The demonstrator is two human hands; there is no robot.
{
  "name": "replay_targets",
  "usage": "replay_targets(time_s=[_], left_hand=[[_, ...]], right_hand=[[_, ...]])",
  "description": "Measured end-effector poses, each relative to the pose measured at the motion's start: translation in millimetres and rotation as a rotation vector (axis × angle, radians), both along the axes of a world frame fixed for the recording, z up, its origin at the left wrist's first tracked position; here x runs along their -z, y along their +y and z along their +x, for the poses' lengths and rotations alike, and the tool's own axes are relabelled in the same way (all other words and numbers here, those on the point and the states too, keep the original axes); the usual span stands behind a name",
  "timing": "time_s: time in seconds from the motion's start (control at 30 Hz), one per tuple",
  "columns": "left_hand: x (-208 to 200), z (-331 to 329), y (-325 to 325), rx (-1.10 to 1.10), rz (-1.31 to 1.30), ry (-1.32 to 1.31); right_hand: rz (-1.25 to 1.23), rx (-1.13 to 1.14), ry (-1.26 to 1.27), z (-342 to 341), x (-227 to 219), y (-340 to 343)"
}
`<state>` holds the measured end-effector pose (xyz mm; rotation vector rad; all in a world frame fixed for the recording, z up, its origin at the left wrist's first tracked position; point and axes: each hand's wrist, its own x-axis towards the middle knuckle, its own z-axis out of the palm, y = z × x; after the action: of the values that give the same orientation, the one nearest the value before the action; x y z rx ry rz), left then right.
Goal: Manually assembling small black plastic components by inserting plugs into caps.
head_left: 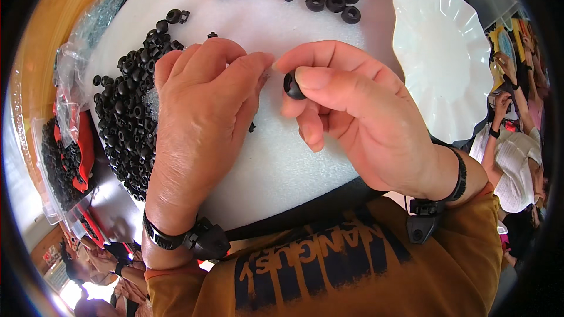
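Between the thumb and index finger of my right hand (364, 105) is a small round black part (292, 86) with a glossy curved side; its other fingers are loosely bent. Just to the left, my left hand (205, 94) is closed, back upward, with thumb and index finger pressed together. Whatever those fingers hold is hidden. The two sets of fingertips almost meet above a white foam sheet (282, 167). Beside and partly behind my left hand lies a pile of small black parts (126, 123), some rounded, some ring-shaped.
Several black rings (335, 4) lie at the far side of the sheet. A white scalloped dish (440, 58) stands at the right. Clear plastic bags (73, 76) and a clear box (50, 164) of black parts sit at the left. Other people (511, 158) are at the far right and lower left.
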<state>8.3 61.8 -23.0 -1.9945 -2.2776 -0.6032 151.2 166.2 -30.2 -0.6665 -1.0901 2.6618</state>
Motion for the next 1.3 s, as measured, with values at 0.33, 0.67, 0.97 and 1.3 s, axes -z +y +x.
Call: replay_targets(time_s=[0.33, 0.67, 0.97, 1.3], left_hand=[[0.2, -0.1, 1.9, 0.007, -0.024, 0.016], [-8.9, 8.7, -9.8, -0.192, 0.130, -0.441], [-24.9, 13.5, -22.2, -0.023, 0.141, -0.656], [-24.3, 21.7, -24.7, -0.103, 0.179, -0.693]], right_hand=[[-0.017, -0.063, 0.091, 3.3, 0.9, 1.4], [-0.069, -0.082, 0.114, 4.7, 0.1, 4.4], [-0.044, -0.086, 0.104, 3.1, 1.7, 0.3], [-0.033, -0.121, 0.103, 1.8, 3.0, -1.1]])
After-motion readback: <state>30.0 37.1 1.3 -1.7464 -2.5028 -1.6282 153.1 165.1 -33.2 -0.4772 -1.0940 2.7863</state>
